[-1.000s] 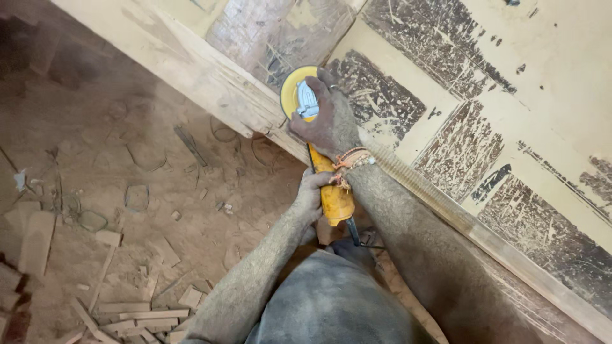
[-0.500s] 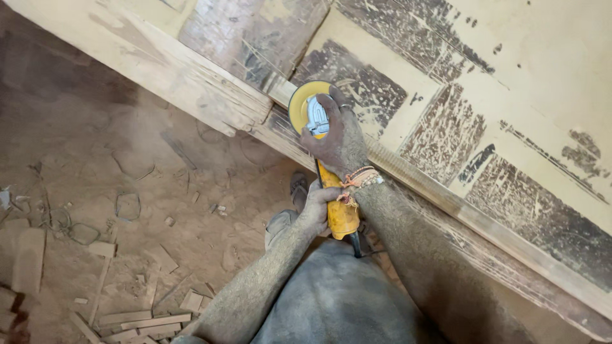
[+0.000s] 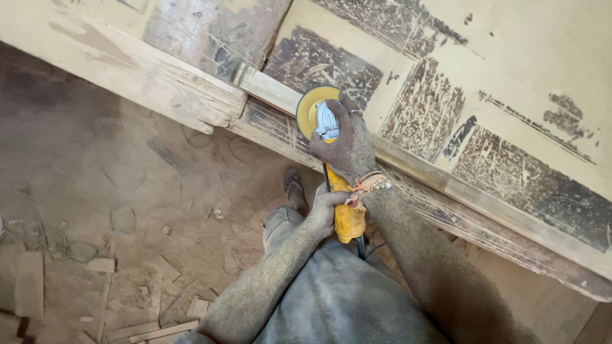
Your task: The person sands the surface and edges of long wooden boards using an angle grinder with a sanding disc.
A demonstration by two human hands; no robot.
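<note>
Sanding the painted door's edge rail.
My right hand (image 3: pixel 344 143) clamps the yellow grinder (image 3: pixel 331 165) head, left hand (image 3: pixel 324 207) wraps its handle; panels (image 3: pixel 331 60) look partly stripped, pale paint (image 3: pixel 529 57) remaining.

Right hand (image 3: pixel 345 141) sat clamped over the head of a yellow angle grinder (image 3: pixel 333 167), fingers wrapped near the grey gear housing. Left hand (image 3: pixel 322 207) gripped the yellow rear body, just below the right wrist. Yellow disc (image 3: pixel 310 108) lay against the edge rail of an old wooden door (image 3: pixel 497 108), cream paint partly stripped to dark wood. Both forearms were coated in dust. Dirt floor (image 3: pixel 115 191) was below, with wood offcuts (image 3: pixel 146 318) scattered at lower left.
</note>
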